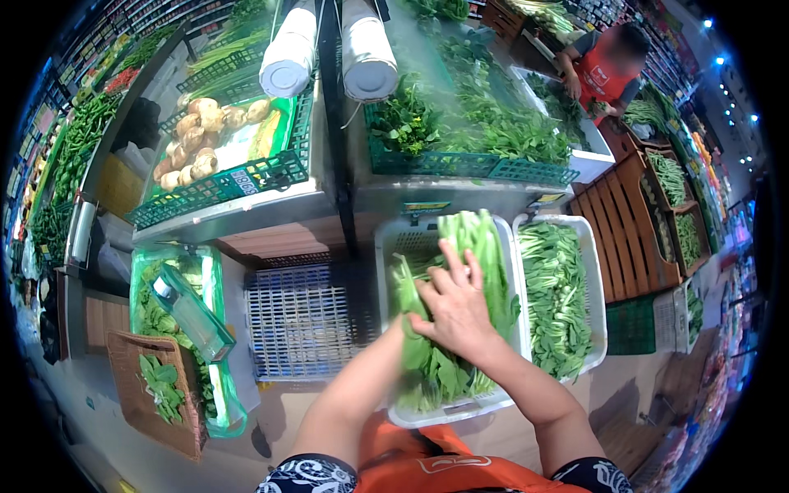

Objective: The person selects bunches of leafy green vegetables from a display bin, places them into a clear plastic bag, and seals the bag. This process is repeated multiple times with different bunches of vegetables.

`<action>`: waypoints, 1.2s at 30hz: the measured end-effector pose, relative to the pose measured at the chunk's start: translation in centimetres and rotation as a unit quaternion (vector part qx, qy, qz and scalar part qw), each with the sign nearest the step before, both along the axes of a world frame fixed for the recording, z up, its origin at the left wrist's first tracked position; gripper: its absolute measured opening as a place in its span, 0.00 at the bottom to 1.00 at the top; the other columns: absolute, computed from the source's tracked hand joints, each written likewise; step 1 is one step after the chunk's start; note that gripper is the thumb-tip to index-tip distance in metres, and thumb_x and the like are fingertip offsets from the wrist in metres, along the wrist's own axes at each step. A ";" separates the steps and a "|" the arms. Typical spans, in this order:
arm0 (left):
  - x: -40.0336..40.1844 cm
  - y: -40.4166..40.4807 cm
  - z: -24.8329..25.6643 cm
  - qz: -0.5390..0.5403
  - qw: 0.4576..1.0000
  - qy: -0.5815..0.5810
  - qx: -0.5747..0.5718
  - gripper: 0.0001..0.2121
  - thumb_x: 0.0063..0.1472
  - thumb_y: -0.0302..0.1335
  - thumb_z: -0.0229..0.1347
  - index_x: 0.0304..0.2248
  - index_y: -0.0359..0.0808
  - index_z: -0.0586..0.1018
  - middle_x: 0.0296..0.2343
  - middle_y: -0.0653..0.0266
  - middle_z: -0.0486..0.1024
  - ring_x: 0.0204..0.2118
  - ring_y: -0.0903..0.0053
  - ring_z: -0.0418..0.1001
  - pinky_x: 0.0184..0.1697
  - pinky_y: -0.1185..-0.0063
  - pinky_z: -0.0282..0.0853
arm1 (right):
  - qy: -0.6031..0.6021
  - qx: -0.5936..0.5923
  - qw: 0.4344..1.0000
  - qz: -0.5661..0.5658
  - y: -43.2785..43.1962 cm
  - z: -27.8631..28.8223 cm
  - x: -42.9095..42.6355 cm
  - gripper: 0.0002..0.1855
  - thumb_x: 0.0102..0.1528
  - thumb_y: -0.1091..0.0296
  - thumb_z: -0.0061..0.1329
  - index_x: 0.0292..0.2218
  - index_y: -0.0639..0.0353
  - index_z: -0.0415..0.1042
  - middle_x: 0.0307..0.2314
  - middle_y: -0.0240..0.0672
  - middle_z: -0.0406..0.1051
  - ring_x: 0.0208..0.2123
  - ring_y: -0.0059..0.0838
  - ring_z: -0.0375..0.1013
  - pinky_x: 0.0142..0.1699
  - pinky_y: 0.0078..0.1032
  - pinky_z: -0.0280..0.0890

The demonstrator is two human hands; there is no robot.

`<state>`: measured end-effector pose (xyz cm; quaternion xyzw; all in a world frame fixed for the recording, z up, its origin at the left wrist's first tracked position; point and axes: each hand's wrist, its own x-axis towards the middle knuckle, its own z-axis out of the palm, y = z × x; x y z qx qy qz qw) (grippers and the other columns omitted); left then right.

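A white plastic crate (459, 414) of long leafy green vegetables stands before me. My right hand (455, 296) lies with spread fingers on top of a bunch of pale-stemmed greens (487, 246) in it, the thumb pointing left. My left forearm reaches in from the lower left; my left hand is mostly hidden behind leaves (416, 345) and my right hand, so its grip cannot be seen. Directly to the right stands a second white crate (598, 308), filled with small leafy greens with white stems (555, 296).
Left of the crate are a grey slatted crate (296, 326), a green-lined box of leafy vegetables (231, 407) and a brown basket (132, 388). Behind rise display shelves with green baskets (431, 163) under two white tubes (370, 68). A co-worker (601, 71) handles greens at upper right.
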<state>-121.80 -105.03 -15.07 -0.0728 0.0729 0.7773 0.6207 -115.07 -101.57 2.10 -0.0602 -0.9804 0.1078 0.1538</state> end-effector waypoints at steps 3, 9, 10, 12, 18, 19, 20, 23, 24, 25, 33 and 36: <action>1.8 2.4 -0.2 -0.018 0.999 0.011 0.035 0.29 0.63 0.44 0.54 0.57 0.34 0.66 0.49 0.53 0.72 0.50 0.63 0.73 0.53 0.66 0.73 | -0.029 0.032 0.999 -0.032 2.0 0.6 1.3 0.25 0.40 0.56 0.61 0.40 0.59 0.78 0.37 0.38 0.71 0.59 0.46 0.60 0.65 0.56 0.42; 6.4 6.1 0.3 -0.077 0.993 0.010 0.090 0.30 0.61 0.43 0.56 0.57 0.34 0.66 0.49 0.52 0.72 0.50 0.62 0.74 0.53 0.66 0.73 | -0.100 0.090 0.990 -0.039 4.4 -0.3 4.5 0.27 0.43 0.66 0.57 0.47 0.59 0.74 0.30 0.37 0.74 0.51 0.44 0.68 0.65 0.57 0.43; 7.0 6.5 0.4 -0.087 0.992 0.008 0.095 0.30 0.61 0.43 0.56 0.57 0.34 0.66 0.49 0.52 0.72 0.50 0.62 0.74 0.53 0.66 0.73 | -0.104 0.067 0.992 -0.023 4.5 0.3 4.8 0.27 0.44 0.70 0.55 0.48 0.60 0.73 0.30 0.38 0.75 0.46 0.42 0.71 0.64 0.50 0.50; 7.7 7.0 0.5 -0.102 0.989 0.008 0.105 0.30 0.61 0.42 0.57 0.57 0.34 0.66 0.49 0.52 0.73 0.50 0.62 0.74 0.53 0.66 0.73 | -0.081 -0.007 0.996 -0.049 4.6 -0.7 5.1 0.27 0.43 0.73 0.53 0.47 0.61 0.73 0.32 0.41 0.76 0.41 0.42 0.73 0.62 0.42 0.56; 7.2 7.3 0.4 -0.116 0.985 0.016 0.125 0.31 0.60 0.41 0.59 0.58 0.34 0.66 0.49 0.52 0.73 0.49 0.62 0.75 0.54 0.65 0.73 | 0.098 -0.383 0.901 -0.179 5.8 5.0 8.3 0.26 0.53 0.75 0.53 0.54 0.62 0.68 0.46 0.49 0.74 0.44 0.31 0.77 0.47 0.29 0.70; 7.0 7.4 0.8 -0.115 0.985 0.020 0.128 0.31 0.60 0.40 0.59 0.58 0.34 0.66 0.49 0.52 0.73 0.49 0.62 0.75 0.54 0.65 0.73 | 0.126 -0.420 0.868 -0.233 5.4 6.2 8.7 0.27 0.53 0.75 0.54 0.55 0.61 0.68 0.45 0.46 0.75 0.40 0.26 0.78 0.43 0.23 0.71; 6.8 6.7 1.0 -0.130 0.989 -0.009 0.066 0.35 0.55 0.42 0.65 0.57 0.34 0.67 0.48 0.52 0.74 0.50 0.61 0.75 0.56 0.64 0.72 | 0.140 -0.398 0.873 -0.245 5.5 5.9 8.7 0.26 0.53 0.76 0.54 0.54 0.61 0.69 0.40 0.40 0.75 0.36 0.21 0.76 0.39 0.19 0.70; 7.0 5.5 0.5 -0.119 0.991 -0.030 0.063 0.33 0.55 0.43 0.65 0.55 0.34 0.69 0.46 0.53 0.76 0.49 0.62 0.75 0.55 0.66 0.72 | 0.069 -0.195 0.939 -0.274 5.7 3.4 8.9 0.23 0.53 0.74 0.56 0.51 0.59 0.71 0.31 0.39 0.76 0.30 0.23 0.76 0.34 0.20 0.70; 7.3 5.8 0.1 -0.085 0.995 -0.017 0.048 0.32 0.55 0.44 0.65 0.53 0.34 0.71 0.44 0.55 0.77 0.47 0.64 0.77 0.54 0.66 0.73 | 0.090 -0.087 0.961 -0.248 6.1 1.4 9.0 0.21 0.51 0.71 0.58 0.48 0.59 0.72 0.27 0.42 0.75 0.29 0.35 0.77 0.33 0.27 0.71; 7.2 5.5 0.1 -0.078 0.997 -0.007 0.025 0.31 0.55 0.44 0.65 0.52 0.34 0.71 0.44 0.56 0.77 0.46 0.64 0.77 0.53 0.66 0.74 | 0.055 -0.040 0.970 -0.235 5.9 0.8 9.0 0.20 0.50 0.69 0.59 0.45 0.61 0.73 0.31 0.44 0.76 0.32 0.44 0.76 0.38 0.35 0.71; 5.9 2.6 0.7 -0.059 0.987 0.131 -0.075 0.38 0.49 0.41 0.67 0.57 0.37 0.66 0.49 0.56 0.72 0.51 0.64 0.72 0.55 0.64 0.71 | -0.011 -0.076 0.976 -0.204 5.6 3.0 8.5 0.27 0.53 0.55 0.57 0.46 0.70 0.73 0.44 0.53 0.73 0.46 0.52 0.71 0.51 0.40 0.66; 5.4 0.9 0.7 -0.039 0.975 0.206 -0.075 0.40 0.49 0.38 0.67 0.58 0.36 0.62 0.50 0.55 0.70 0.52 0.63 0.71 0.55 0.64 0.71 | -0.024 -0.204 0.944 -0.258 6.7 3.1 5.8 0.49 0.51 0.45 0.58 0.60 0.74 0.55 0.51 0.61 0.66 0.54 0.57 0.66 0.59 0.40 0.61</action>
